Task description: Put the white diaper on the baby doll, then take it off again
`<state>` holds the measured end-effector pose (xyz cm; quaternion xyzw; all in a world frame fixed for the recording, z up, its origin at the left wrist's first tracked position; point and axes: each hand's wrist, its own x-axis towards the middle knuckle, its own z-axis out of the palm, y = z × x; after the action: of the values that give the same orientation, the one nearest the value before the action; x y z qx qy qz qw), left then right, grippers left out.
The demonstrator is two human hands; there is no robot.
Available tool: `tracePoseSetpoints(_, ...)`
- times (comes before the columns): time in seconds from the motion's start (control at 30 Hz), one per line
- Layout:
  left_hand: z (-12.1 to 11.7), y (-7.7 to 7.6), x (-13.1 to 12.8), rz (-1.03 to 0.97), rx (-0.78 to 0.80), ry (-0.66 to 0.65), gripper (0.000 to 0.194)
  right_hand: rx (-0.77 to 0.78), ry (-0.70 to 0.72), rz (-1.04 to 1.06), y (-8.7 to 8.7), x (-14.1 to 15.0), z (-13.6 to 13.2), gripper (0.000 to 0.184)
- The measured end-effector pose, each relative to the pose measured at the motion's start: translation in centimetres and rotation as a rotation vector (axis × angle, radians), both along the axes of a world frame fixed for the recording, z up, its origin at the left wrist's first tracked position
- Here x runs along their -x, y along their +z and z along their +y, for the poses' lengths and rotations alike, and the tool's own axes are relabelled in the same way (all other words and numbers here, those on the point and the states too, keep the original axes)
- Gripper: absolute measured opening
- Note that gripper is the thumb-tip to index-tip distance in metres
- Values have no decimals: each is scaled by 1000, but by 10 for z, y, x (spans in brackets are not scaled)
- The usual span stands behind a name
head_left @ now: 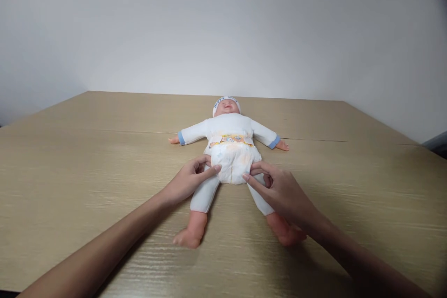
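Note:
A baby doll (pixel 228 123) in a white suit with blue cuffs lies on its back, head away from me, arms and legs spread. Around its hips is a white diaper (pixel 231 160) with a colourful printed waistband, fastened at the front. My left hand (pixel 192 174) pinches the diaper's edge at the left leg opening, thumb on the outside and fingers tucked behind. On the opposite side, my right hand (pixel 274 184) pinches the other leg edge in the same way. The doll's bare right-side foot is partly hidden behind my right wrist.
The doll rests on a wide wooden table (pixel 104 172) with thin seams across its top. A pale partition wall (pixel 223 32) rises behind the table's far edge and along its right side.

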<state>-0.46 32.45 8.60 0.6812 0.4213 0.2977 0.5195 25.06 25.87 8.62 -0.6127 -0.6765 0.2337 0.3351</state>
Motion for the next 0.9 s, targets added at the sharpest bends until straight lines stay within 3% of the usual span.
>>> tracePoseSetpoints(0.2,1,-4,0,-31,7,1,43,-15,96,-23,-6,1,6,27)
tracePoseSetpoints(0.4,6,-10,2,-77,26,-12,48,161,10,247,-21,-5,13,39)
tracePoseSetpoints(0.5,8,-13,3,-110,54,-18,49,169,-18,288,-25,-7,13,42)
tracePoseSetpoints(0.67,8,-15,4,-135,51,-24,47,83,-51,179,-23,-5,9,41)
tracePoseSetpoints(0.9,9,-14,5,-115,39,-5,46,-222,-90,-3,-24,0,3,32)
